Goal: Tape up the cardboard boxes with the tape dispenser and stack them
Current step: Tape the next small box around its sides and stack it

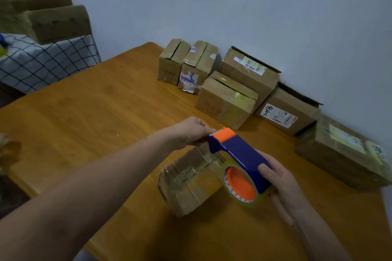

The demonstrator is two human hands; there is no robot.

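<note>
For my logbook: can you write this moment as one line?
right hand holds tape dispenser | left hand pinches its front | small box below, on table

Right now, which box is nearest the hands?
The small tape-wrapped box just under the dispenser, alone in the middle of the table. The other boxes sit back along the wall.

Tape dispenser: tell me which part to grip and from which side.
Grip the tape dispenser by its blue back over the roll, coming from the near right as the right hand does: that broad curve fits a palm. Keep off the orange cutter head at the far end, where the left hand pinches.
</note>
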